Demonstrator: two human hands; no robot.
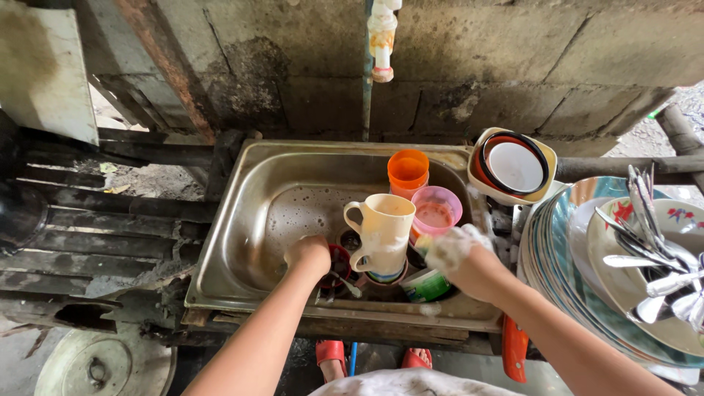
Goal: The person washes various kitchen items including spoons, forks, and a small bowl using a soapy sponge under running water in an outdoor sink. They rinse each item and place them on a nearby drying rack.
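Cream plastic mug (383,227), glossy and two-handled, upright atop stacked cups inside dented steel sink (242,242). Left hand (308,253) curled low over dark red cup (339,260), grip hidden, cannot tell. Right hand (453,248), thick with suds, beside mug, grasp unclear. Orange tumbler (408,170), pink cup (435,210) behind; stacked floral plates (579,249), metal spoons (660,257) at right

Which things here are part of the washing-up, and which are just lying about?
In use: left hand, soapy right hand, sink, cream mugs, orange cup, pink cup, plates, spoons.
Lying about: round metal lid, orange handle.
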